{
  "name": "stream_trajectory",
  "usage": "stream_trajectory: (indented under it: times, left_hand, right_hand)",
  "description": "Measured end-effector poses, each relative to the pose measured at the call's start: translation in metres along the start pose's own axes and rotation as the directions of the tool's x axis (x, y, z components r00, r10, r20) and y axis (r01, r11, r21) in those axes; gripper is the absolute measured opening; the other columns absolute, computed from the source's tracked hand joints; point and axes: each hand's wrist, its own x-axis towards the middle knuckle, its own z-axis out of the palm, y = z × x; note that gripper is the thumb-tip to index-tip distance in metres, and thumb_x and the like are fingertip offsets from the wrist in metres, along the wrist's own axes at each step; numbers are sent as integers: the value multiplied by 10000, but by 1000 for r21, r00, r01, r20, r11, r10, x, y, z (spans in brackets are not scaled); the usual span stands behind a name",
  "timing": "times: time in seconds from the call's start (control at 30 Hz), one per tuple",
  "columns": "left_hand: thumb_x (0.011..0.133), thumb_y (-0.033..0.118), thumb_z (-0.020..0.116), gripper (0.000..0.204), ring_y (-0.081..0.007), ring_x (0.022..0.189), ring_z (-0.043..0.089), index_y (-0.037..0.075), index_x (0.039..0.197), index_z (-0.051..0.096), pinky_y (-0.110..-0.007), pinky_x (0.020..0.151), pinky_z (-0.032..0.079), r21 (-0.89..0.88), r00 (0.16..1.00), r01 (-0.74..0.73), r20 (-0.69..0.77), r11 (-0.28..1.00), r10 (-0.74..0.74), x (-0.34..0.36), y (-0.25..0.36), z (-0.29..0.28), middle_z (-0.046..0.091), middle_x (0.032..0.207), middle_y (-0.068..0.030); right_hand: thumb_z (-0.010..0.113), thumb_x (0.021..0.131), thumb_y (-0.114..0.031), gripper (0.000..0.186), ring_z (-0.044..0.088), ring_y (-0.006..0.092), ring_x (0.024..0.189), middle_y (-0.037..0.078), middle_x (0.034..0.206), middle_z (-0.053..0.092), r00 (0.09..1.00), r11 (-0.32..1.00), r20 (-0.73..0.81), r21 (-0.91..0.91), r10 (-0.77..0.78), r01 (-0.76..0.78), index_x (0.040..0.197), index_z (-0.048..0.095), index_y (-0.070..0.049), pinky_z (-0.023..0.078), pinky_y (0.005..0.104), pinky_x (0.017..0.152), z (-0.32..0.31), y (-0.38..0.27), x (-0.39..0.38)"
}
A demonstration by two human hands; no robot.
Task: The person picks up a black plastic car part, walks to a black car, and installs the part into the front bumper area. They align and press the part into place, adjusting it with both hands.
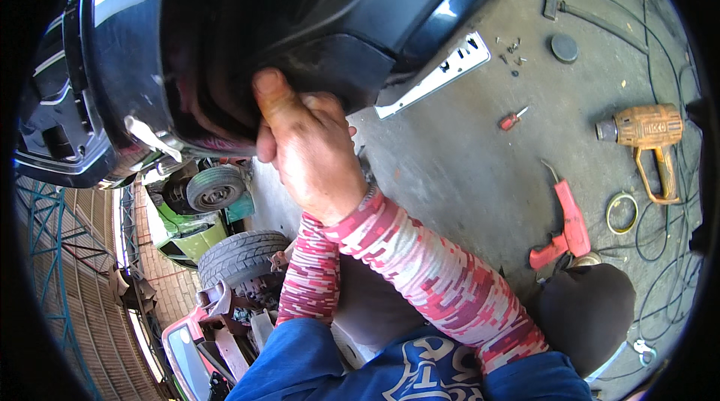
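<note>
The black bumper cover (225,33) sits directly above and ahead of the hands, its inner edge meeting them at the lower lip. The right hand (311,150) is closed on that lip, thumb raised against the dark inner panel. The left hand cannot be seen: only its patterned sleeve (311,273) rises behind the right wrist, so its state cannot be told.

Recommended technique: keep the grip close to the moulded edge and load the panel evenly (thin plastic of this kind probably flexes and may crack at a clip). Support the far side before pulling.

The cover is glossy outside, matt and ribbed inside, with a curved profile.

Right of the hands, on rough grey concrete (450,168), lie a small red screwdriver (513,119), a red power tool (564,227), an orange heat gun (646,138) and loose cables (660,251).
</note>
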Motion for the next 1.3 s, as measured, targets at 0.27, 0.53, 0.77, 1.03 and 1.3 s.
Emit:
stream_trajectory:
  times: [0.27,0.53,0.77,1.03,1.3]
  left_hand:
    - [1006,421,592,444,-225,800,676,-20,1038,634,-307,709,528,182,977,-203,106,962,186,19,35,24,663,899,-105]
    - [1095,506,435,613,-180,611,661,-37,901,643,-298,560,523,-368,950,-219,-290,904,112,23,91,103,686,768,-112]
    - [1109,456,440,558,-135,638,619,-6,874,648,-268,563,471,-107,894,-331,-355,938,275,19,103,112,661,751,-61]
    - [1115,437,454,544,-60,669,443,43,773,606,-259,608,397,115,876,-175,-436,978,208,14,107,113,544,693,41]
    - [1110,445,464,543,-60,661,464,37,810,660,-259,602,407,219,886,-218,-365,951,287,4,107,105,566,701,44]
  right_hand:
    - [546,1010,-626,677,456,88,409,15,507,504,976,978,72,22,206,-208,685,609,-36,347,238,399,-8,-13,-2]
    - [634,1006,-261,349,645,138,541,95,674,701,948,782,249,-624,200,-1,853,695,47,489,262,491,-77,-95,-7]
    - [745,918,-194,295,652,229,516,166,647,679,901,486,142,-802,-409,347,772,690,57,491,341,495,-53,-70,-16]
    - [603,1000,-370,397,687,423,651,224,721,695,914,356,134,-891,-384,281,765,693,-63,554,488,603,-43,-46,-10]
    - [674,972,-188,181,674,352,600,167,725,685,817,462,150,-762,-556,454,877,680,-33,506,415,539,-44,-36,-18]
